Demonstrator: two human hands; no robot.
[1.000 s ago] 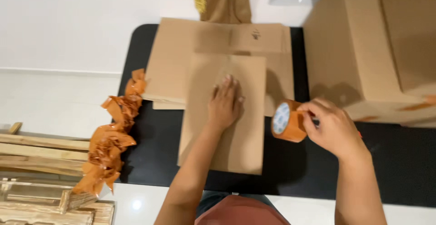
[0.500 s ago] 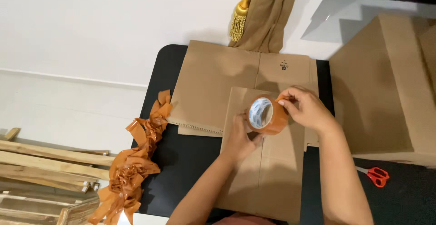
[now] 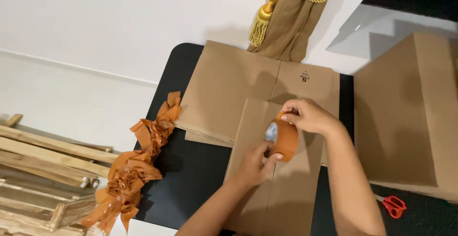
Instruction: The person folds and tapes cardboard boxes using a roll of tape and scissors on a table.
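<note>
Holding: both hands meet on 1 roll of brown tape [image 3: 285, 139], raised just above the flat cardboard sheet [image 3: 281, 188] near the table's front edge
Left hand [image 3: 256, 163]: fingers curled against the roll's lower side and open core, a narrow pinch, wrist over the sheet
Right hand [image 3: 309, 117]: closed over the top of the roll from the far side, fingertips at the rim
Roll, handling: judged light and rigid, a hard ring with a slick outer wrap; the firmest hold looks to be across its flat sides or through the core, since the outer face may be sticky at the loose end
Sheet under it: stiff, matte, corrugated, creased lengthwise; likely light but floppy if lifted by 1 corner
Table [image 3: 191, 179]: black, smooth, rounded corner
Red scissors [image 3: 393, 205]: lying at the right, well apart from the hands
Crumpled tape strips [image 3: 131, 174]: glossy orange-brown, tangled along the table's left edge
Wooden slats [image 3: 43, 169]: rough, pale, on the floor at left
Larger flat carton [image 3: 229, 90]: beyond the sheet, partly under it
Tall box [image 3: 410, 112]: standing at the right
Curtain with gold tassel [image 3: 281, 21]: farthest, soft fabric against the white wall
</note>
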